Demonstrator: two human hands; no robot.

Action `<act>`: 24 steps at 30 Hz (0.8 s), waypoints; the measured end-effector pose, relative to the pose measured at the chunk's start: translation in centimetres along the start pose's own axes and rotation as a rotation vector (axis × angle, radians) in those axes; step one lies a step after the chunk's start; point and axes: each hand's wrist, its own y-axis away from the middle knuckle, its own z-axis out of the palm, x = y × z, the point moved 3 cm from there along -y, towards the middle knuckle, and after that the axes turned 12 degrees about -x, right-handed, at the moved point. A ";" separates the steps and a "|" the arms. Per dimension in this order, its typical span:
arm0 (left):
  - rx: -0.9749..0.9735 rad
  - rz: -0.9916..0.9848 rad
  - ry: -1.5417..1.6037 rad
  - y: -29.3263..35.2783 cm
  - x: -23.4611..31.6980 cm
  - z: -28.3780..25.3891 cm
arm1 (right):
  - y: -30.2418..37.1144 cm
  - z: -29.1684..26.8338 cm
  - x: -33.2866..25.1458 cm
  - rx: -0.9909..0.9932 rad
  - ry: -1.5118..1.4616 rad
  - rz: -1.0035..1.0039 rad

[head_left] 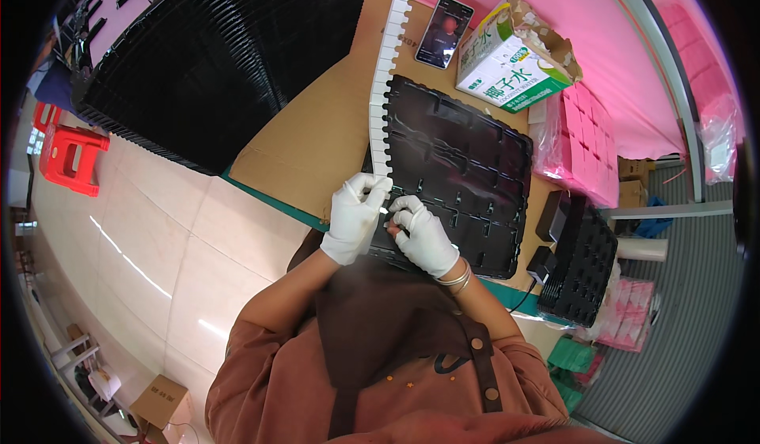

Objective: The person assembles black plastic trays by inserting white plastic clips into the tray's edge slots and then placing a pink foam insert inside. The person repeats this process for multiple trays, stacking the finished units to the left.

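Observation:
A long white strip [383,87] with notches along one edge runs from the far side of the table down to my hands. Both hands wear white gloves. My left hand [352,221] pinches the near end of the strip between thumb and fingers. Close beside it, my right hand [423,236] has its fingers curled together over the near left part of a black plastic tray [467,167]. Some fingertips of the right glove look uncovered. Whatever the right fingers hold is too small to make out; a tiny white bit shows between the hands.
A tall stack of black trays [229,56] stands on the left over cardboard [297,139]. At the back are a phone [445,32] and an open carton [511,68]. Pink wrapped blocks [582,147], a black adapter [542,263] and another black tray [582,262] line the right. A red stool [71,159] stands on the floor.

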 end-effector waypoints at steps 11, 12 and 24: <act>0.006 0.019 -0.058 0.0 0.1 0.0 | -0.9 0.3 -0.8 0.187 0.062 0.153; 0.010 0.013 -0.050 -0.1 0.2 0.1 | -1.0 0.4 -1.0 0.186 0.098 0.176; 0.002 0.025 -0.045 0.1 0.3 0.0 | 0.6 -0.3 -0.7 -0.047 -0.061 -0.003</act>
